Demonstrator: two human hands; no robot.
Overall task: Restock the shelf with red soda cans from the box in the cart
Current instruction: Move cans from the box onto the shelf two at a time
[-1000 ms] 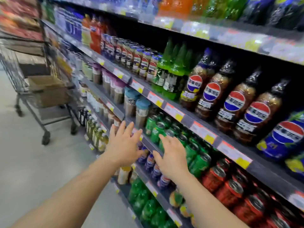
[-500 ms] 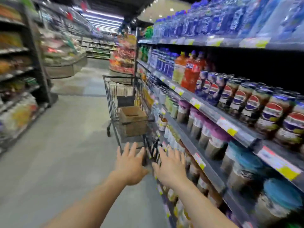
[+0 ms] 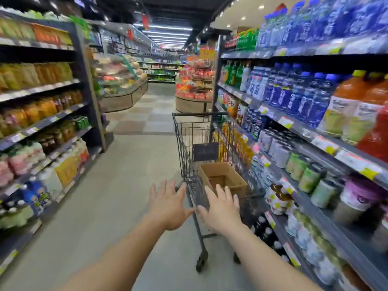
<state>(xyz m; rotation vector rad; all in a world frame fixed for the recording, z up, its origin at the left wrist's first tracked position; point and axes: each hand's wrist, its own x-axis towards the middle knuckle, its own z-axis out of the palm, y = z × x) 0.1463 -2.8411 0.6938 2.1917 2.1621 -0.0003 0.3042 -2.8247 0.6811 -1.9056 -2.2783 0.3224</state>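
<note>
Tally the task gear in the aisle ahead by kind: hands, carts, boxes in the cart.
Hands: 2, the left hand and the right hand, both empty with fingers spread
Shopping cart: 1
Cardboard box in the cart: 1
Total: 4

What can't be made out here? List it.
Head view only:
- Contents of the brown cardboard box: its walls and the right hand hide the bottom; no cans show.
- Labels on the right-hand shelf: motion blur.
- Black wire cart: the hands cover its near end.
</note>
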